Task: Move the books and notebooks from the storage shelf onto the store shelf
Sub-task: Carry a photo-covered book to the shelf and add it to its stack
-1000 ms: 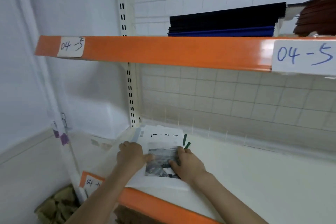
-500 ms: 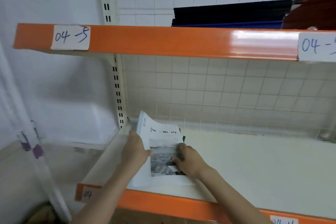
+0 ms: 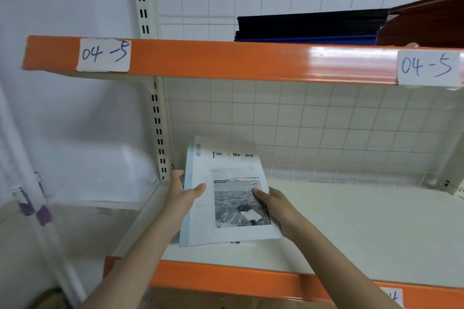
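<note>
Both hands [image 3: 184,195] have lifted the book stack [image 3: 226,195], far edge raised.

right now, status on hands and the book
Left hand and right hand both grip the white book, tilted up off the lower shelf. Nothing in the way.

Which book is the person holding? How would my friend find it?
Find the lower shelf with the orange front edge. At its left end, the left hand and right hand hold a white book by its sides. It alone has a black-and-white photo on its cover; the notebooks on the shelf above are dark.
</note>
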Tool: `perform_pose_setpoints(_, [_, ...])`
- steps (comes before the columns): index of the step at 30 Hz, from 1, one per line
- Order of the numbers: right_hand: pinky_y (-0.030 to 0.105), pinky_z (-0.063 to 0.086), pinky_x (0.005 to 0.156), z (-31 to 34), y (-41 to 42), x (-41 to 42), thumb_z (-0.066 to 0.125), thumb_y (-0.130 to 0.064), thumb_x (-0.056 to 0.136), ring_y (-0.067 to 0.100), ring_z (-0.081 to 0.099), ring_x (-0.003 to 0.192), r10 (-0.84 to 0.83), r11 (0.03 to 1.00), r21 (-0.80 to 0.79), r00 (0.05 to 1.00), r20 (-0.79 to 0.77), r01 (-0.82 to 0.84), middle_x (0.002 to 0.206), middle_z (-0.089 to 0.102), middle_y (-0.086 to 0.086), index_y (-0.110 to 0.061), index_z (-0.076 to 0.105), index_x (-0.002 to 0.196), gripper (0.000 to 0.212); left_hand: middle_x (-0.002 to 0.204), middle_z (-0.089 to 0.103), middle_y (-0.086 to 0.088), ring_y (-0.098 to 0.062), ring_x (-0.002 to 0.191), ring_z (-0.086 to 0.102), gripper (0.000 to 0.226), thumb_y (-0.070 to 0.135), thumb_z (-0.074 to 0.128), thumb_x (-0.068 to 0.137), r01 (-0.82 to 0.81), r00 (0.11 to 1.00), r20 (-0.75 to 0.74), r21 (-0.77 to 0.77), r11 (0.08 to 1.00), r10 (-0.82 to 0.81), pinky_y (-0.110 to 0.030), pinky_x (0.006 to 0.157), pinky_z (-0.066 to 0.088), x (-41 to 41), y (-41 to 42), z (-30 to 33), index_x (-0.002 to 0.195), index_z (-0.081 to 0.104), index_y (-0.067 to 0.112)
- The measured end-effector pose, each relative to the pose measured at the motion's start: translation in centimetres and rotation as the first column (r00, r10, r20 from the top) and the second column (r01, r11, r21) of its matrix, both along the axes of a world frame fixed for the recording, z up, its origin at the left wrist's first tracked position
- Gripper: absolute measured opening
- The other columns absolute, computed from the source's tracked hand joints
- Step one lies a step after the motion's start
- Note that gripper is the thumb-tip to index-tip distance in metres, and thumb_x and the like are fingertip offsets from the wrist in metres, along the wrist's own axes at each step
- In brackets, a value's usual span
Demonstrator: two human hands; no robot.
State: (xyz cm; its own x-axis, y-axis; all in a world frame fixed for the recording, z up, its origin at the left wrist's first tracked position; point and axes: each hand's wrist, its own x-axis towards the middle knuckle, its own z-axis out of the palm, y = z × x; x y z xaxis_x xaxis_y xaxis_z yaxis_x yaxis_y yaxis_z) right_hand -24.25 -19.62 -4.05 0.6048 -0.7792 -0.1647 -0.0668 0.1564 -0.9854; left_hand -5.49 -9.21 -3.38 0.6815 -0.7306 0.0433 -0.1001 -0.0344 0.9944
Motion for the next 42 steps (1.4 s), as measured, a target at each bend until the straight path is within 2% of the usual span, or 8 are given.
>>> perform_pose_setpoints(4, [0.022,0.049,0.041,-0.1,-0.1,-1.3,0.046,-0.007,0.099,0.015,0.066,0.053,-0.053,0.998,-0.018,0.992,0.118,0.056,0.085,0.069,0.014,-0.005,0.06,0.105,0.015,0.101,0.06,-0.009,-0.024,0.087,0.058,0.007,0.016,0.056,0.094,0.031,0.997,-0.072,-0.011,0.999,-0.031,-0.035,0.077,0.045,0.0,-0.8,-0.6,0.096,0.05,0.015])
perform_pose_setpoints(7, [0.029,0.054,0.048,-0.5,-0.5,-2.8,0.048,-0.007,0.098,0.022,0.069,0.064,-0.133,0.991,0.046,0.978,0.159,0.127,0.086,0.072,0.013,-0.005,0.062,0.106,0.016,0.104,0.065,-0.007,-0.025,0.092,0.062,0.021,0.024,0.042,0.101,0.08,0.997,-0.021,0.007,0.997,-0.079,-0.036,0.081,0.048,-0.1,-1.6,-1.2,0.091,0.06,0.021])
perform_pose_setpoints(9, [0.034,0.057,0.056,-0.7,-1.0,-4.1,0.05,-0.007,0.097,0.027,0.068,0.067,-0.188,0.981,0.084,0.967,0.172,0.176,0.087,0.072,0.015,-0.004,0.062,0.106,0.016,0.104,0.067,-0.003,-0.018,0.091,0.064,0.021,0.014,0.044,0.1,0.137,0.98,0.136,0.053,0.989,-0.143,-0.031,0.074,0.051,-0.6,-2.0,-1.9,0.094,0.062,0.023])
perform_pose_setpoints(11, [0.034,0.058,0.056,-0.9,-1.4,-5.6,0.05,-0.007,0.097,0.027,0.068,0.065,-0.24,0.969,0.099,0.956,0.17,0.226,0.087,0.072,0.016,-0.004,0.062,0.104,0.015,0.107,0.068,-0.001,-0.016,0.094,0.064,0.023,0.006,0.051,0.094,0.142,0.876,0.442,0.15,0.978,-0.195,-0.033,0.079,0.052,-0.8,-2.8,-3.0,0.105,0.061,0.023])
perform_pose_setpoints(13, [0.034,0.058,0.056,-1.1,-1.7,-7.1,0.051,-0.007,0.097,0.028,0.068,0.067,-0.286,0.958,0.086,0.946,0.156,0.275,0.089,0.071,0.018,-0.003,0.062,0.105,0.015,0.12,0.065,0.003,-0.017,0.108,0.06,0.033,0.016,0.056,0.092,0.099,0.628,0.721,0.3,0.949,-0.293,-0.038,0.089,0.05,-1.3,-3.9,-4.1,0.124,0.056,0.025])
perform_pose_setpoints(14, [0.033,0.058,0.056,-1.2,-1.8,-7.8,0.051,-0.007,0.096,0.028,0.067,0.068,-0.31,0.95,0.075,0.94,0.143,0.302,0.09,0.071,0.019,-0.003,0.062,0.105,0.015,0.126,0.061,0.006,-0.017,0.114,0.056,0.039,0.023,0.056,0.091,0.072,0.521,0.786,0.349,0.934,-0.334,-0.036,0.092,0.048,-1.8,-4.3,-4.3,0.129,0.051,0.027])
perform_pose_setpoints(24, [0.027,0.053,0.044,-1.4,-2.8,-15.2,0.051,-0.005,0.096,0.02,0.067,0.055,-0.46,0.888,0.041,0.884,0.084,0.458,0.08,0.07,0.016,-0.002,0.06,0.105,0.013,0.144,0.038,0.001,-0.02,0.133,0.035,0.064,0.043,0.052,0.088,-0.01,0.222,0.823,0.538,0.843,-0.522,-0.033,0.105,0.032,-8.8,-8.5,-3.0,0.143,0.027,0.019])
perform_pose_setpoints(42, [0.023,0.051,0.044,0.4,-7.6,-33.4,0.054,-0.005,0.095,0.017,0.068,0.058,-0.476,0.878,-0.013,0.877,0.071,0.478,0.084,0.07,0.017,0.006,0.06,0.105,0.016,0.14,0.041,-0.003,-0.023,0.13,0.037,0.064,0.054,0.046,0.089,0.019,0.194,0.806,0.567,0.824,-0.559,-0.036,0.101,0.036,-26.2,-15.6,-0.4,0.139,0.032,0.016])
